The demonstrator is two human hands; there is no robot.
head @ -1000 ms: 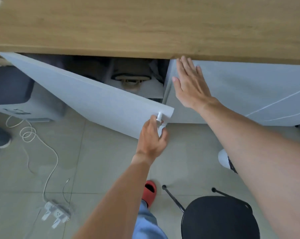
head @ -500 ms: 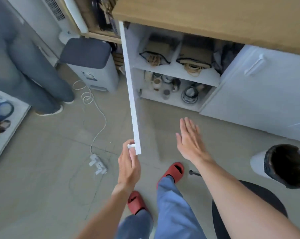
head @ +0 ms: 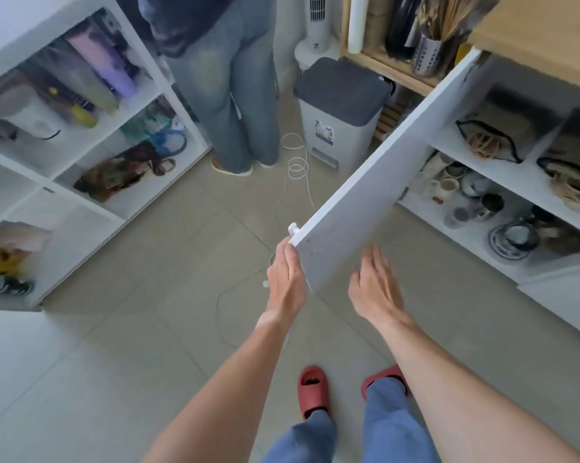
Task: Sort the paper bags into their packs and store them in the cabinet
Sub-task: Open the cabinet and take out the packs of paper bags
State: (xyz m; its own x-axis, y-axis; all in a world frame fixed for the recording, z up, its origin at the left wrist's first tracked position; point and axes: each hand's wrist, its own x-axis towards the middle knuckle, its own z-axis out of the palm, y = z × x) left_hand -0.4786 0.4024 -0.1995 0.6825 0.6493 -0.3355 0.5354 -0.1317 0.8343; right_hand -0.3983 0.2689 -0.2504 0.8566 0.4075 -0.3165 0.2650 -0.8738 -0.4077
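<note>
The white cabinet (head: 482, 182) under the wooden countertop (head: 545, 31) stands with its left door (head: 375, 195) swung wide open. On its upper shelf lie two packs of brown paper bags (head: 492, 135) with twine handles, the second pack (head: 572, 172) further right. My left hand (head: 287, 279) has straight fingers that touch the door's free edge just below the white handle (head: 293, 227). My right hand (head: 375, 285) hovers open and blurred in front of the door's inner face, holding nothing.
Cups, tins and bowls (head: 488, 215) fill the cabinet's lower shelf. A grey bin (head: 342, 108) stands behind the door. A person in jeans (head: 228, 95) stands ahead by a white shelf unit (head: 64, 128). A white cable (head: 295, 162) trails over the tiled floor.
The left door has swung from partly open to wide open. My left hand has loosened from gripping the handle. My right hand left the right door and dropped.
</note>
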